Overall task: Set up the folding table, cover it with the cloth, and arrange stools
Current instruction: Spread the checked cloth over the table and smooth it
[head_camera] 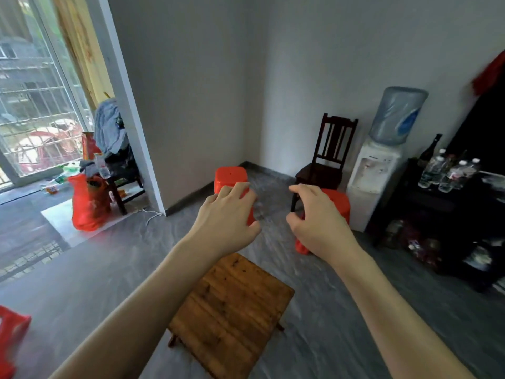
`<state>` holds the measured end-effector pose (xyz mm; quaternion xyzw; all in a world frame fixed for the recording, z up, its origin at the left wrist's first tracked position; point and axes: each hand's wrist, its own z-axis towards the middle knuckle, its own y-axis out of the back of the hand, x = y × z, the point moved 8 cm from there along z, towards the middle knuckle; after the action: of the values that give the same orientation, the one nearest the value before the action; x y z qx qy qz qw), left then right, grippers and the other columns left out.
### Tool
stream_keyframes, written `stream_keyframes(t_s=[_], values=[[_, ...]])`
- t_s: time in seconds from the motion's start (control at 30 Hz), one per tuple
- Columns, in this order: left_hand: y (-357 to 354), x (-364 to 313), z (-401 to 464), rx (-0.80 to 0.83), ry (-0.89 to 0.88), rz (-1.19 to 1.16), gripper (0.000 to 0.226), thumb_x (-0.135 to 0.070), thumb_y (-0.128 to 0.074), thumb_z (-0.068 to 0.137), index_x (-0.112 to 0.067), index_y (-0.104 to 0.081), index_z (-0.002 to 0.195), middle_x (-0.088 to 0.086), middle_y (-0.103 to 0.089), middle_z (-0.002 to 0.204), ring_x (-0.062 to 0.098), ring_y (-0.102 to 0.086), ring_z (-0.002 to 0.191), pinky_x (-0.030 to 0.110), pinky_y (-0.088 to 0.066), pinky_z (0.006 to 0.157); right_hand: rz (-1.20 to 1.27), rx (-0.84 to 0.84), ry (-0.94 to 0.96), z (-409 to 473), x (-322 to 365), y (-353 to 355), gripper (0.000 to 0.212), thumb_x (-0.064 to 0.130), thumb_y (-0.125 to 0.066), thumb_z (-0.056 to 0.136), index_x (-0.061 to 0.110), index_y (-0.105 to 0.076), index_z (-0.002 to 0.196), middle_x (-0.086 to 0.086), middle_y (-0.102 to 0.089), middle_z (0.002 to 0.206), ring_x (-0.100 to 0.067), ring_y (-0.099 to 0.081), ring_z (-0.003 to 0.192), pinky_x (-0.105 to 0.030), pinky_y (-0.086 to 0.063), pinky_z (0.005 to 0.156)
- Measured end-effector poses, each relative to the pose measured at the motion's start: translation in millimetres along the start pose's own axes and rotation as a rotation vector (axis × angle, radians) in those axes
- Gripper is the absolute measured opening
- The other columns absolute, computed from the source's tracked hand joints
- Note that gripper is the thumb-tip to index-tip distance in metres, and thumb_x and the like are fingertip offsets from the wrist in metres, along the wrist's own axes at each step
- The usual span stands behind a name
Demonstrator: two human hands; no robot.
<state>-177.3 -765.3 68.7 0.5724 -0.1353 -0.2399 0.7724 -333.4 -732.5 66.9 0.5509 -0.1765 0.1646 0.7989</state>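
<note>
A small wooden folding table (232, 310) stands on the grey floor below my arms, its slatted top bare. Two red plastic stools stand beyond it: one (229, 179) near the wall corner, partly behind my left hand, and another (338, 203) to the right, partly behind my right hand. A third red stool (11, 332) shows at the bottom left edge. My left hand (226, 225) and my right hand (317, 220) reach forward above the floor, fingers spread and curled, holding nothing. I see no cloth on the table.
A dark wooden chair (328, 160) stands by the far wall beside a white water dispenser (377, 165). A dark cabinet with bottles (448, 170) fills the right. On the left are a red plastic bag (84, 203), another chair draped with clothes (114, 138) and a barred glass door (35, 110).
</note>
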Motion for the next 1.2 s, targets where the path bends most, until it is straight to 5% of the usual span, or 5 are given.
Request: stream_keyframes(t_s=[0.43, 0.83, 1.2], values=[[-32.1, -119.2, -150.5, 0.155, -0.238, -0.154, 0.052, -0.045, -0.051, 0.086, -0.026, -0.046, 0.134, -0.005, -0.031, 0.151, 0.021, -0.036, 0.133, 0.041, -0.037, 0.102, -0.109, 0.010, -0.266, -221.4, -22.9, 20.9, 0.058, 0.029, -0.056, 0.089, 0.028, -0.036, 0.144, 0.006, -0.030, 0.153, -0.019, -0.033, 0.136, -0.043, -0.042, 0.103], [-52.6, -318.8, -226.5, 0.311, -0.562, -0.223, 0.050, -0.045, -0.053, 0.086, -0.028, -0.048, 0.132, -0.006, -0.036, 0.145, 0.019, -0.040, 0.128, 0.042, -0.042, 0.096, -0.172, -0.071, -0.548, -408.0, -117.0, 114.3, 0.057, 0.026, -0.053, 0.090, 0.027, -0.036, 0.145, 0.004, -0.029, 0.154, -0.021, -0.033, 0.136, -0.043, -0.041, 0.102], [-121.8, -536.2, -289.9, 0.509, -0.674, -0.288, 0.042, -0.041, -0.055, 0.086, -0.027, -0.053, 0.126, -0.006, -0.043, 0.137, 0.020, -0.044, 0.123, 0.043, -0.045, 0.095, -0.164, -0.098, -0.709, -576.1, -250.3, 212.6, 0.054, 0.023, -0.051, 0.089, 0.026, -0.039, 0.143, 0.005, -0.032, 0.152, -0.021, -0.034, 0.134, -0.040, -0.040, 0.098]])
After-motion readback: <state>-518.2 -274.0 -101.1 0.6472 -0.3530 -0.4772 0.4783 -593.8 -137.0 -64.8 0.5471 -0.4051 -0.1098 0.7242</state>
